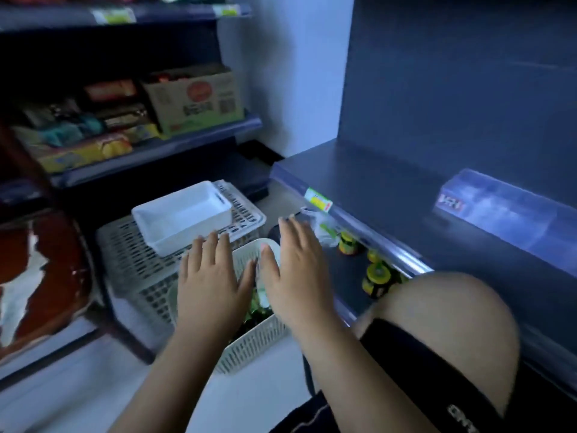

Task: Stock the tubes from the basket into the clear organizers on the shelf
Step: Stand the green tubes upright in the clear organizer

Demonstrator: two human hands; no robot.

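Note:
A white slotted basket [254, 342] stands on the floor in front of me, with green and white tubes [260, 303] showing between my hands. My left hand [210, 281] hovers flat over its left half, fingers straight, holding nothing. My right hand [295, 273] is spread flat over its right half, also empty. A clear organizer [505, 210] sits on the dark shelf [374, 182] at the right. Most of the basket's contents are hidden under my hands.
A white tray [182, 215] lies on a stack of larger grey slotted crates [134, 264] behind the basket. Yellow-lidded jars [376, 278] stand on the lower shelf at the right. My knee [443, 326] is beside that shelf. Boxes and packets fill the left shelves [150, 151].

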